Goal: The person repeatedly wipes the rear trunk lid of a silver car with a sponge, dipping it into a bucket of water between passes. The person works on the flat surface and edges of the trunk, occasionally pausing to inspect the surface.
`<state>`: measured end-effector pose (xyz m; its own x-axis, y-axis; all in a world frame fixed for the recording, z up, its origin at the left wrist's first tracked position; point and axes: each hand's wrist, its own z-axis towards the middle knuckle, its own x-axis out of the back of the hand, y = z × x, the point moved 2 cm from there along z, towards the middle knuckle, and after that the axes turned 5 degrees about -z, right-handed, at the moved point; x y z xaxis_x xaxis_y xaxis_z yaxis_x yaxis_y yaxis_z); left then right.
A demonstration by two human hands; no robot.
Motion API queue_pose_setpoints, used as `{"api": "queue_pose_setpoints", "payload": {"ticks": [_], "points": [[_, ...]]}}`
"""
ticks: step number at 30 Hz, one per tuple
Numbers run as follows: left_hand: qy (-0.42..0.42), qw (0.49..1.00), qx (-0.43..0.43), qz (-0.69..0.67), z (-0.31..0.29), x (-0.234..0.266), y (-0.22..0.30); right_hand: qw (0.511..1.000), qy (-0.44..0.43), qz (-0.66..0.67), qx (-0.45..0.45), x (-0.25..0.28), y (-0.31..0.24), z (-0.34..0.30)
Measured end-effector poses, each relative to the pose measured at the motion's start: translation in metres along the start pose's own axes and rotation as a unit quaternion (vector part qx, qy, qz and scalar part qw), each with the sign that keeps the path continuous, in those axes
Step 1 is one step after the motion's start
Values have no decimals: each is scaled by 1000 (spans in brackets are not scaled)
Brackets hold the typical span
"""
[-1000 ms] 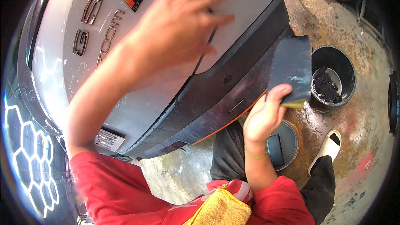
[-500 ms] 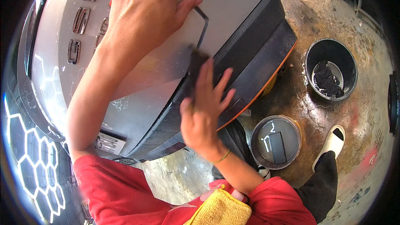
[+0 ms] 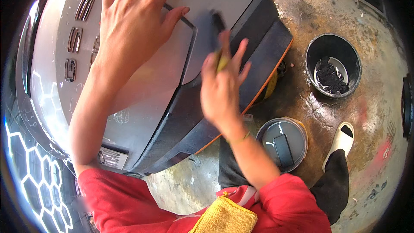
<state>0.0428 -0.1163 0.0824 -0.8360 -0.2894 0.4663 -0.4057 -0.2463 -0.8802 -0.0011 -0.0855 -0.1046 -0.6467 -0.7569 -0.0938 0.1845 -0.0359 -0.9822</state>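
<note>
My left hand (image 3: 136, 21) lies flat with its fingers spread on the silver tailgate (image 3: 146, 73) of a car. Chrome letters (image 3: 74, 39) stand out on the panel beside the wrist. My right hand (image 3: 222, 90) is closed around the yellowish handle of a brush (image 3: 217, 22) with a dark head. Motion blurs that head, which is over the silver panel close to the dark bumper (image 3: 254, 47). Contact between the brush and the panel cannot be made out for certain. Part of the handle is hidden by the fingers.
A black bucket (image 3: 354, 71) holding a dark wet cloth stands on the stained floor to the right. Nearer is a round bucket of liquid (image 3: 269, 144). My foot in a cream slipper (image 3: 338, 144) is beside it. A yellow towel (image 3: 224, 218) hangs at my chest.
My right hand has moved up and slightly right with the brush, from the bumper seam to the panel. My left hand still rests on the tailgate. The whole view has shifted slightly.
</note>
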Motion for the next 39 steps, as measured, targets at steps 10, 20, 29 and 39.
{"api": "queue_pose_setpoints", "payload": {"ticks": [10, 20, 29, 39], "points": [[35, 999, -25, 3, -7, -20, -13, 998, 56, -24, 17, 8, 31, 56], [36, 999, -16, -29, -7, -20, -17, 997, 67, -19, -28, 24, 43, 106], [21, 999, -6, -50, -4, -11, -13, 996, 67, -34, -51, 40, 56, 152], [-94, 981, -113, -130, -13, -11, 10, 990, 137, -11, -16, 61, 82, 176]]}}
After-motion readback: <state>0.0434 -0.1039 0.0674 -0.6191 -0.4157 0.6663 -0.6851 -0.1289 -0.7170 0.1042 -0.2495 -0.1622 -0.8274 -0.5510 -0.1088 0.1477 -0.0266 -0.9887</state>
